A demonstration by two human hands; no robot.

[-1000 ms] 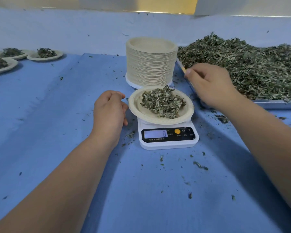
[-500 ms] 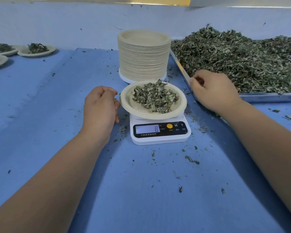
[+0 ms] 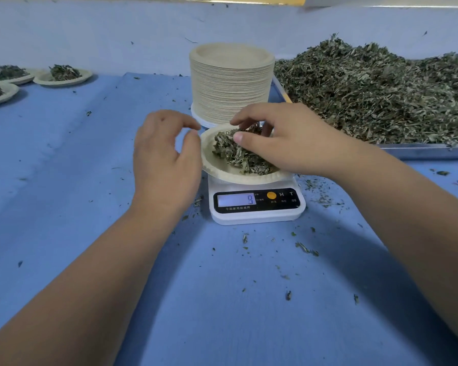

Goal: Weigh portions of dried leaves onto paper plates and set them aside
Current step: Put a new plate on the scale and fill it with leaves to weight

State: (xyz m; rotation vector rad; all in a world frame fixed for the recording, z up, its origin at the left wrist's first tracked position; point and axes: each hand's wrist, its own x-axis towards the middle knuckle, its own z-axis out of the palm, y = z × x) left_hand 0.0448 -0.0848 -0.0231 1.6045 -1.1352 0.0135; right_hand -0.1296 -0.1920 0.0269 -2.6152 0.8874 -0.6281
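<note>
A paper plate [image 3: 249, 178] with a mound of dried leaves [image 3: 238, 157] sits on a small white digital scale [image 3: 257, 215], whose display reads 9. My right hand [image 3: 288, 143] reaches over the plate from the right. Its fingers curl over the top of the mound and a small clump of leaves shows between thumb and fingers. My left hand [image 3: 167, 159] hovers just left of the plate with its fingers loosely curved and holding nothing. Its thumb is close to the rim.
A tall stack of empty paper plates [image 3: 230, 83] stands right behind the scale. A metal tray [image 3: 428, 151] heaped with loose dried leaves [image 3: 368, 96] fills the right. Filled plates [image 3: 64, 77] lie at the far left on the blue cloth. Leaf crumbs are scattered around the scale.
My right hand moved from the tray's edge to over the plate's leaves. My left hand lifted and uncurled beside the rim. The scale reading went from 8 to 9.
</note>
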